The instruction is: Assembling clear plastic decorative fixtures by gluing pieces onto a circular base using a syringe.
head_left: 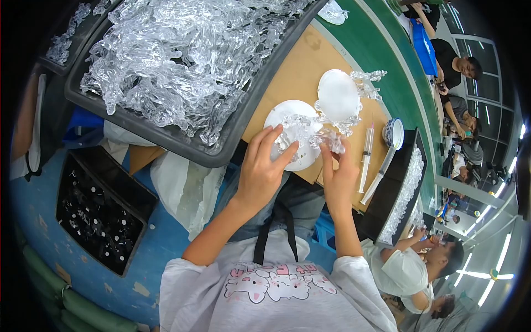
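Over a round white disc [301, 161] on the tan board, both my hands work at clear plastic pieces. My left hand [261, 169] has its fingers and thumb curled around a clear plastic piece [297, 128] lying on the disc. Between the fingertips of my right hand [339, 177] is a small clear plastic piece [333, 143], close beside the first; whether the two are joined I cannot tell. A second white disc [337, 95], with clear pieces around its rim, lies just beyond. To the right of my right hand are a syringe [366, 152] and another syringe [378, 176].
A big dark tray [221, 152] heaped with clear plastic parts [177, 55] overlaps the board's left side. A blue-and-white cup [393, 134] and a black bin [381, 216] of clear pieces stand right. On the floor is a bin [99, 216] of dark parts. People sit along the right.
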Tool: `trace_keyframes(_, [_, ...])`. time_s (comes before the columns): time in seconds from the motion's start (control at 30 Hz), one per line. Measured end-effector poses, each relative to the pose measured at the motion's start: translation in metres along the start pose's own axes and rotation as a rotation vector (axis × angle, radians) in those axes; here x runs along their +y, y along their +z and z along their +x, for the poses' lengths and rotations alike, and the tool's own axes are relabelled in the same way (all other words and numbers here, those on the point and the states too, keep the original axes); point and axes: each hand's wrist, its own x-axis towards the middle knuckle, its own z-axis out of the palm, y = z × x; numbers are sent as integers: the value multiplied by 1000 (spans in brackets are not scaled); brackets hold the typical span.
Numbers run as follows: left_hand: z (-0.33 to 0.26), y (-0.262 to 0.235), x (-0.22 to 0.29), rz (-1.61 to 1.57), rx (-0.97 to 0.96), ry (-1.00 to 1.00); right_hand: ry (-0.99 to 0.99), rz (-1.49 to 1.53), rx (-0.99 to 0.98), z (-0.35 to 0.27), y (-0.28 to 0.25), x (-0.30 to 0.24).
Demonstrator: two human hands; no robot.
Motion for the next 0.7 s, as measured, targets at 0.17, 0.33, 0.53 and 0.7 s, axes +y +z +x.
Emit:
trace_keyframes(0.17, [0, 1, 0, -12, 35, -1, 31, 163, -17, 0, 7, 9])
trace_keyframes(0.33, [-3, 1, 8, -74, 46, 41, 380, 776, 74, -7, 5, 47])
trace_keyframes(0.53, [-1, 6, 17, -163, 44, 62, 414, 771, 37, -1, -5, 41])
trace_keyframes(0.7, [-1, 8, 20, -149, 33, 79, 337, 709, 25, 3, -8, 43])
